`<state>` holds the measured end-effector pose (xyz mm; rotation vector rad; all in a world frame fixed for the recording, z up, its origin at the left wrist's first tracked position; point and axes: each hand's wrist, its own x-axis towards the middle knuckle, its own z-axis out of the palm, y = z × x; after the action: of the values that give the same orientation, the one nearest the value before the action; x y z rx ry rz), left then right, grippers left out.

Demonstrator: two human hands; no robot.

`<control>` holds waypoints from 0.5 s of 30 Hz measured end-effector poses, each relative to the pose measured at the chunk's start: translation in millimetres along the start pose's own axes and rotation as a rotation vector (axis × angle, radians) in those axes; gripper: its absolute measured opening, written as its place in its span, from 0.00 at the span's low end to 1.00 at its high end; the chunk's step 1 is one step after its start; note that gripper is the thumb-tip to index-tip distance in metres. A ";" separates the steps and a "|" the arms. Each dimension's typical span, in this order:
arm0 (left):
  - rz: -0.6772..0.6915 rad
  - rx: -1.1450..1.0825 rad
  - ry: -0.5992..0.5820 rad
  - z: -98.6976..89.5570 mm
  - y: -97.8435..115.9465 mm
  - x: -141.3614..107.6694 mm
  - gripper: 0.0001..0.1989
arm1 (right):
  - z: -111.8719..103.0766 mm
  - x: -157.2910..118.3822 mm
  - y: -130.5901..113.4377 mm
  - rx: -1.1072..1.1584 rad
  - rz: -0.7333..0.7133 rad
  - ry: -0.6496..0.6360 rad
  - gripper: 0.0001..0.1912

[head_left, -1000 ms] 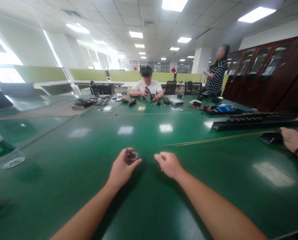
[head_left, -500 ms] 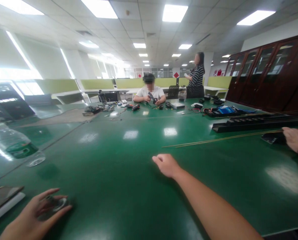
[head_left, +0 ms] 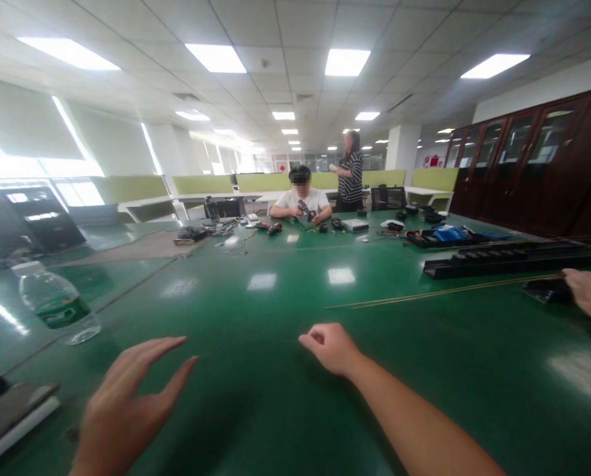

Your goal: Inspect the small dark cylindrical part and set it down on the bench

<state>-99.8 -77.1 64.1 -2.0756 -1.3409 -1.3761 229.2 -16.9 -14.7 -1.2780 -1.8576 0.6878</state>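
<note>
On the head view I have my left hand [head_left: 131, 403] over the near side of the green worktop [head_left: 256, 396], its fingers and thumb spread wide apart with nothing between them. Just beside its wrist a small dark part [head_left: 72, 433] shows on the worktop, mostly hidden by the hand and too blurred for me to make out. Farther to the left lies a flat dark item [head_left: 20, 408] with a pale edge, and beyond it I see a clear bottle [head_left: 60, 303] with a green label, standing tilted in this wide view.

My right hand [head_left: 331, 347] is curled loosely closed near the middle; its palm side is turned from me, so I can't tell whether it holds anything. Past it, two thin golden rods [head_left: 399, 301] run toward the right, where another person's hand [head_left: 590, 292] rests on a black piece [head_left: 546, 289]. Behind the rods I see a long black channel [head_left: 474, 263]. Across the worktop a seated person [head_left: 308, 198] holds a dark tool.
</note>
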 end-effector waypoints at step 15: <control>0.229 -0.306 -0.602 130.0 97.5 13.0 0.18 | 7.5 -2.1 -2.2 0.239 -0.073 -0.090 0.17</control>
<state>53.9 -32.4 33.2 -2.9041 -1.0731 -0.9377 222.2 -19.7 -17.9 -1.0358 -1.8209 0.9105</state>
